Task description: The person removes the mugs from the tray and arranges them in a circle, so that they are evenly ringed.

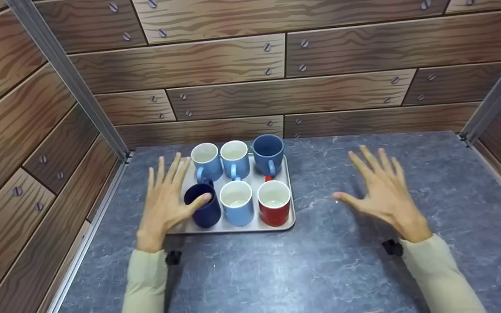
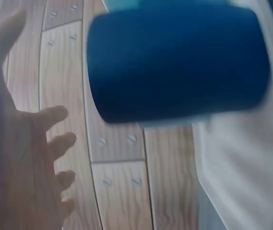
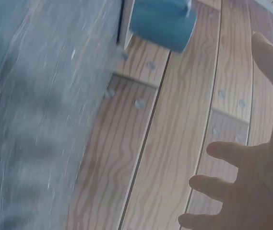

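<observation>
Several mugs stand upright in two rows on a pale tray (image 1: 250,228). The back row has two light blue mugs (image 1: 209,167) (image 1: 238,165) and a darker blue mug (image 1: 268,152). In front stand a navy mug (image 1: 205,211), a light blue mug (image 1: 238,211) and a red mug (image 1: 274,213). My left hand (image 1: 163,204), fingers spread, hovers over the tray's left side, its thumb in front of the navy mug; the left wrist view shows that mug (image 2: 174,67) apart from the fingers. My right hand (image 1: 383,195) is spread above the table, right of the tray, holding nothing.
The grey stone-patterned table (image 1: 302,269) carries the tray near its back edge. Wood-patterned panels (image 1: 228,61) rise behind and at the sides, with metal corner posts (image 1: 72,82). A small black piece (image 1: 392,248) sits at each wrist.
</observation>
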### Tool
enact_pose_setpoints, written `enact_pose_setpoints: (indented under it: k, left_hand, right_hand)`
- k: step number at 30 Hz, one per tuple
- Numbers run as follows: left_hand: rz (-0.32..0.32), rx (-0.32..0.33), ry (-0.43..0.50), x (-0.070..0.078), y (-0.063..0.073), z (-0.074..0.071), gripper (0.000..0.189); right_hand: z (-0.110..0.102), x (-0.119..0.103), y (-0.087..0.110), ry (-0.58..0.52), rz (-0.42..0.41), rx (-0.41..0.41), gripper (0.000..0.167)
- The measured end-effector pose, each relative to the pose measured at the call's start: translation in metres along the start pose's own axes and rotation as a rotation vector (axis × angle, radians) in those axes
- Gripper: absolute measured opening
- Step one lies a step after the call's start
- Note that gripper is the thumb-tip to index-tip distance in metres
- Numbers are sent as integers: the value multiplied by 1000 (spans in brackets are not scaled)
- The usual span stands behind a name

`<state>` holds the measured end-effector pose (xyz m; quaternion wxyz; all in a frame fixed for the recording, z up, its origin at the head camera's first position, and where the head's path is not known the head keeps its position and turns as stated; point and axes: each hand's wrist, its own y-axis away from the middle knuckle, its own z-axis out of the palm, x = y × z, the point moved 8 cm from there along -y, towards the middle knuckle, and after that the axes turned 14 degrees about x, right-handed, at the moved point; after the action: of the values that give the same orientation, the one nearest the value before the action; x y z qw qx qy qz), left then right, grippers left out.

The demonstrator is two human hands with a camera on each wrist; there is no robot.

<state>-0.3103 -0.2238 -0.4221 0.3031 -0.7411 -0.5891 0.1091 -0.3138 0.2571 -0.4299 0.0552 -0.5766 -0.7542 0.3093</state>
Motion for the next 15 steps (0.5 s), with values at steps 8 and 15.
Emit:
enact_pose_setpoints:
  k: [8, 15]
  left_hand:
    - [-12, -12, 40, -42, 37, -5, 112]
    - [-65, -134, 53, -62, 55, 12, 123]
  right_hand:
    - [30, -41, -5, -107, -55, -45, 113]
    - [50, -67, -5, -197, -67, -113, 114]
